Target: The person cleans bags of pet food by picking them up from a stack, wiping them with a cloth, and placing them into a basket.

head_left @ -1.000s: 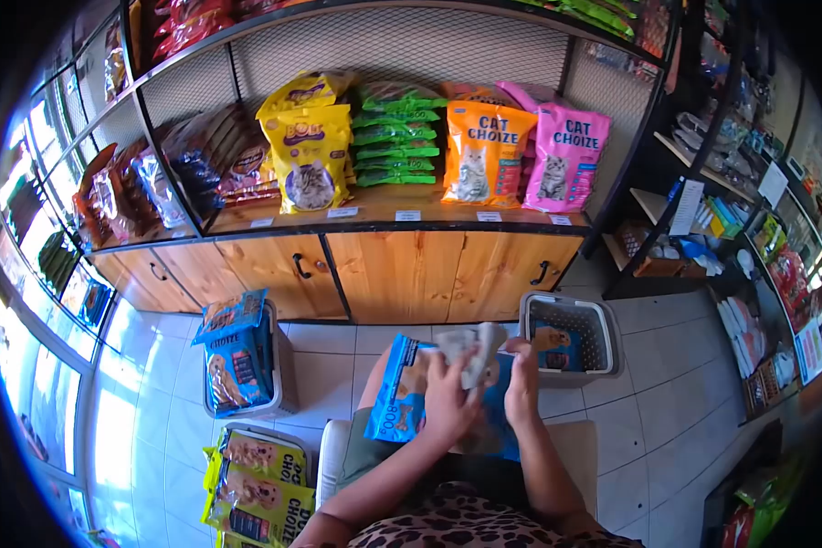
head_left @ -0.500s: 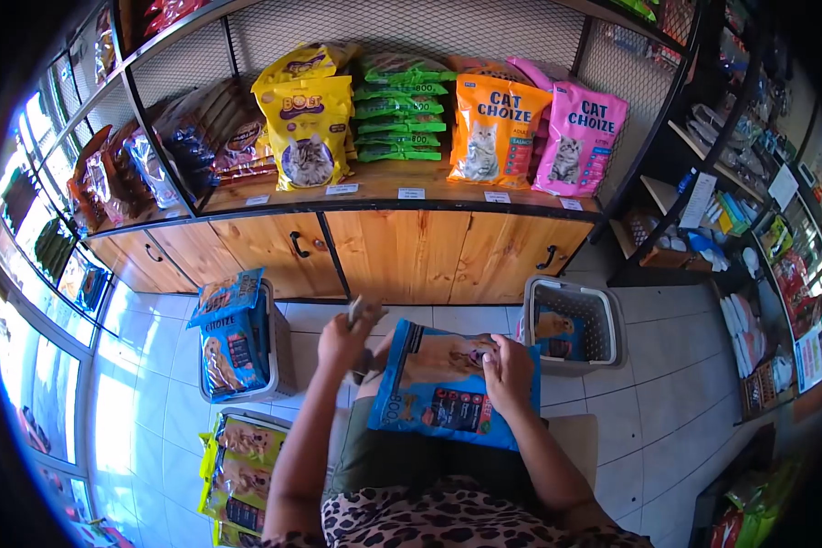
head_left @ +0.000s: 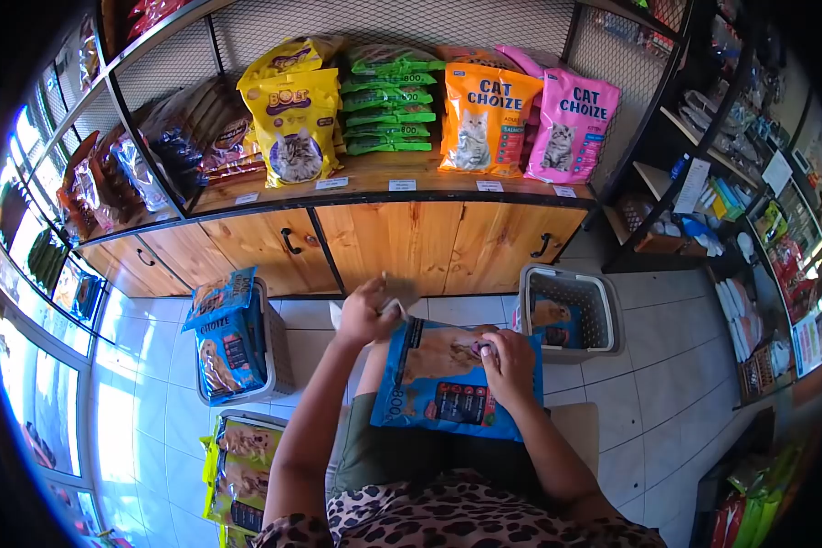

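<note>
A blue dog food bag (head_left: 434, 384) lies tilted across my lap, its printed front with a dog picture facing up. My right hand (head_left: 507, 363) grips the bag's upper right part, thumb on top of the front. Above the bag's upper left corner, my left hand (head_left: 372, 312) is closed on a greyish cloth-like piece (head_left: 400, 292), smeared by motion, so its exact kind is unclear. That hand is apart from the bag's printed face.
Left of my legs stands a basket (head_left: 277, 352) with blue bags; a basket (head_left: 609, 310) on the right holds another blue bag. Yellow-green dog food bags (head_left: 242, 479) lie at lower left. Ahead, a wooden shelf (head_left: 365, 194) carries cat food bags.
My left hand has moved up and slightly right with the greyish piece. My right hand still grips the bag, which has barely shifted. The view has tilted slightly.
</note>
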